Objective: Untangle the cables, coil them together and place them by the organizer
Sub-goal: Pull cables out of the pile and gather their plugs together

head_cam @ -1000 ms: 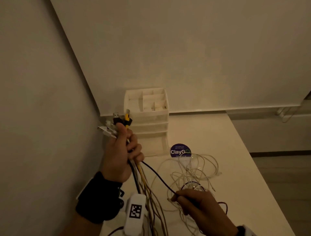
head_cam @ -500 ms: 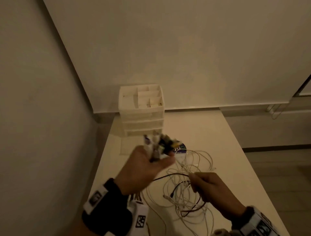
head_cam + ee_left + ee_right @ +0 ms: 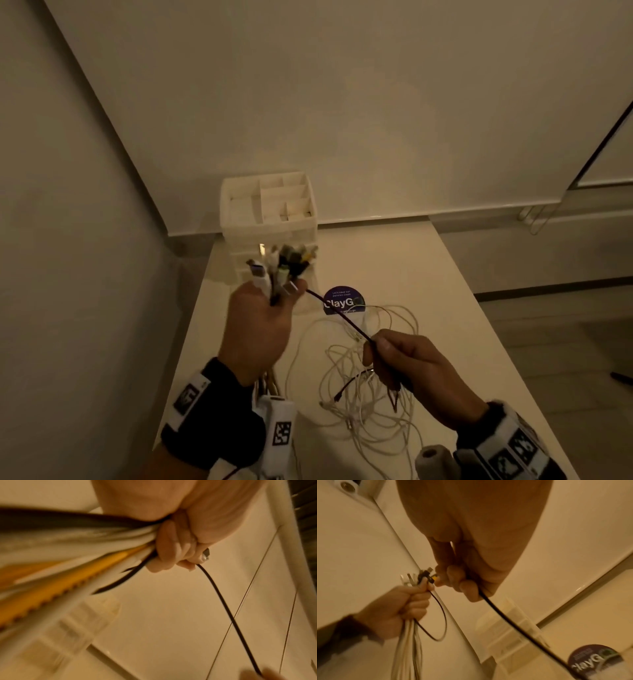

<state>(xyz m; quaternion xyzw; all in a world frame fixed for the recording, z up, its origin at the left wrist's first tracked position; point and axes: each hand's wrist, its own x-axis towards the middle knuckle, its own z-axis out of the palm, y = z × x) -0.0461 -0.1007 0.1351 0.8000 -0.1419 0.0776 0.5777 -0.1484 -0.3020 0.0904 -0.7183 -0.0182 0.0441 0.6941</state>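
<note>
My left hand [image 3: 274,298] grips a bundle of cables [image 3: 89,555], white, yellow and black, and its plug ends [image 3: 281,265] stick up in front of the white organizer [image 3: 269,205]. A thin dark cable [image 3: 342,317] runs almost straight from that fist down to my right hand [image 3: 373,346], which pinches it above the table. In the right wrist view the fingers [image 3: 464,582] are curled round the dark cable [image 3: 501,615], and the left hand [image 3: 412,599] is beyond it. A tangle of thin white cables [image 3: 363,387] lies loose on the table under the right hand.
The organizer stands at the far left corner of the white table [image 3: 428,274], against the walls. A round dark sticker [image 3: 344,301] lies on the table just in front of it. The table's right edge drops to the floor.
The left hand moved with the bundle from the left of the organizer to in front of it. The right hand lifted off the table, and the dark cable is now drawn straight between the hands.
</note>
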